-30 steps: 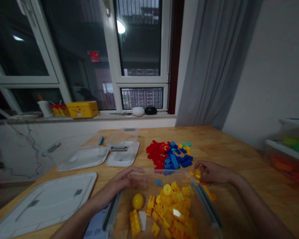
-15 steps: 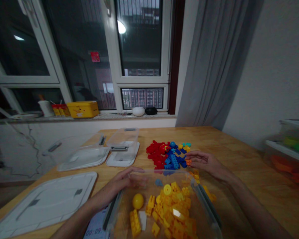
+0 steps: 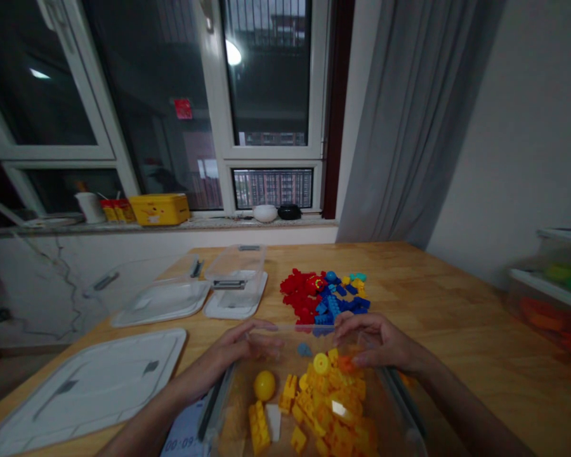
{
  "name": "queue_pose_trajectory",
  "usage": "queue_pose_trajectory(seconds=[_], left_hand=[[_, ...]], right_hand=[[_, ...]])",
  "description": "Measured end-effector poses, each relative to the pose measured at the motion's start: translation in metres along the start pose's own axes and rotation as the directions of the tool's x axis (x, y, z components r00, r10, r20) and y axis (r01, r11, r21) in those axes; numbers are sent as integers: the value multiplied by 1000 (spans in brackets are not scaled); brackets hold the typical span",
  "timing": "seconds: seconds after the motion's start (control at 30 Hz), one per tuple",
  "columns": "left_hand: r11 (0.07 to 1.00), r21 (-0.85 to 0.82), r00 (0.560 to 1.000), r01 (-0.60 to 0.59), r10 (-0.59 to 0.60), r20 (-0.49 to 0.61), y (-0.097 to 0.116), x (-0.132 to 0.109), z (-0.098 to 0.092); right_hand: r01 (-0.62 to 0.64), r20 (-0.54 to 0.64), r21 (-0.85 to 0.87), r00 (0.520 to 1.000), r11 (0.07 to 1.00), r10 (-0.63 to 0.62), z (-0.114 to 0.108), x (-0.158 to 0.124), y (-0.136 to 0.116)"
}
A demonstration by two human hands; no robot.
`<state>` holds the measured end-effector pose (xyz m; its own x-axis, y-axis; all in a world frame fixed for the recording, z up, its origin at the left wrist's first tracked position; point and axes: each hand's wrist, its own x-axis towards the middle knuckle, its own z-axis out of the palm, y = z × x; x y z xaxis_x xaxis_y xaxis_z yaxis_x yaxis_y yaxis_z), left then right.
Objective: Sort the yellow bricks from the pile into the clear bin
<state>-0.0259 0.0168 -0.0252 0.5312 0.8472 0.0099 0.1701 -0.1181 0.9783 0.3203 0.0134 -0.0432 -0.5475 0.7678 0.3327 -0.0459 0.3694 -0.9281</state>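
In front of me stands a clear plastic box (image 3: 238, 438) with dark side clips. Many yellow toy bricks (image 3: 323, 412) are piled in it, along with a yellow ball (image 3: 264, 385) and a white piece (image 3: 274, 422). My left hand (image 3: 242, 343) grips the box at its far left corner, fingers over the rim. My right hand (image 3: 380, 343) is at the far right corner, fingers curled over the wall. An orange toy brick (image 3: 346, 363) shows at its thumb tip, somewhat blurred. Beyond the box lie red bricks (image 3: 302, 292) and blue bricks (image 3: 335, 304).
White lids (image 3: 90, 381) lie on the left of the wooden table (image 3: 438, 298). A smaller clear box (image 3: 235, 266) stands on one lid behind. Stacked bins (image 3: 552, 304) hold coloured pieces at the far right. A timer display (image 3: 183, 441) shows by the box's left side.
My right hand has moved left and nearer, from beside the blue bricks to the box's far right corner, bringing the orange brick along. My left hand stays on the box.
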Motion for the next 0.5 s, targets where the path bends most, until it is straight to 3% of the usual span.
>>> queue_pose_trajectory(seconds=[0.07,0.13,0.27,0.37,0.43,0.5], left_hand=[[1000,4,1000,-8,8,6,0,-1,0],[1000,-1,1000,-12,12,8,1,-2,-1],[999,-31,1000,-6,7,15,3,-2,0],[1000,-21,1000,13,-13,12,5,-2,1],[1000,-9,1000,17,-16,11,5,-3,2],[1000,2,1000,0,0,-2,5,-2,2]], right_hand=[[-42,-60,61,997,997,45,-1,0,1],[-65,-211,132,973,989,92,-2,1,4],[-55,-570,154,811,986,134,-19,8,18],[-159,-716,-80,696,984,54,-46,9,34],[-292,-742,-352,666,889,-76,-64,6,45],[-407,-720,-536,677,740,-150,-78,1,53]])
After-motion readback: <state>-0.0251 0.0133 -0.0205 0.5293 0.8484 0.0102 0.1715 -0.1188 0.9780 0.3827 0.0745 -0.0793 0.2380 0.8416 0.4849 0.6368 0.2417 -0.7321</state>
